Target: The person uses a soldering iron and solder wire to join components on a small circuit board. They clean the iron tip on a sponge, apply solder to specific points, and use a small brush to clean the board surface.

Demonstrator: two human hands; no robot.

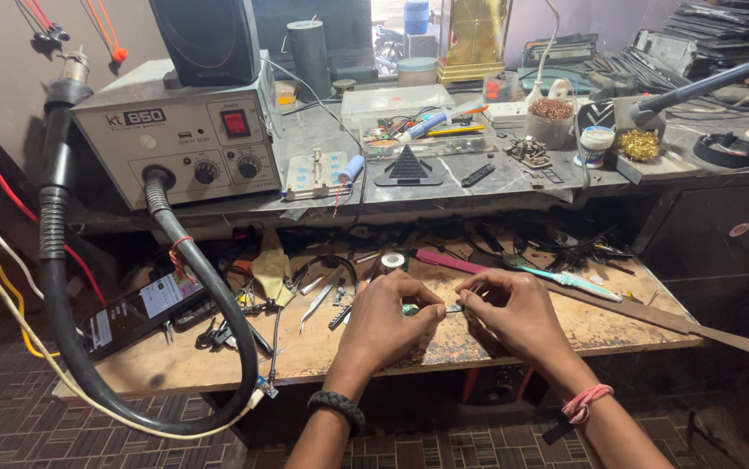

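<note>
Head view: a person's two bare hands meet over a worn wooden shelf [513, 343] set below a cluttered stone bench top.
Left hand [389, 320]: fingers curled inward, thumb and forefinger pinching a small green part [411, 309]; a dark braided band sits on the wrist.
Right hand [513, 314]: fingertips pinched around a small metal piece [454, 307] that points toward the green part; a pink cord bracelet is on the wrist.
Small parts: held between the two hands just above the shelf, near its middle; too small to tell whether the two pieces touch.
Left of the hands: tweezers [318, 300] and other small tools lie on the shelf, beside a folded tan cloth [272, 271] and a dark phone [144, 308] lying flat.
Behind the hands: a small roll of solder wire [392, 260] and a pink-handled tool [448, 260]; a white-and-teal toothbrush [576, 281] lies to the right.
Upper bench: a grey hot-air rework station [179, 139] stands at left, its thick black hose [209, 287] looping down past the shelf edge.
Bench middle: a small black pyramid-shaped stand [407, 165] and a clear plastic box [396, 104].
</note>
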